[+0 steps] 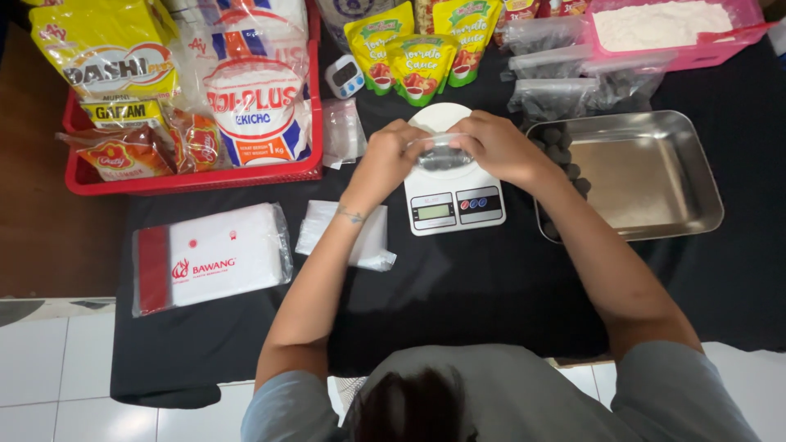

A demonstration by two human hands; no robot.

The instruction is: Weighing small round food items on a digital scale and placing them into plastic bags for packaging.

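Observation:
My left hand [385,161] and my right hand [498,147] meet over a white digital kitchen scale [452,206]. Between them they hold a small clear plastic bag [442,150] with dark contents, just above the scale's round platform. Each hand grips one side of the bag's top. To the right of the scale lies a steel tray [655,176] with several small dark balls [559,147] along its left side.
A stack of clear bags [359,236] and a white and red pack [209,258] lie left of the scale. A red basket [192,178] holds seasoning packets. At the back are yellow sauce pouches [422,65], a small timer [345,75], filled bags [573,90] and a pink tub of white powder [663,29].

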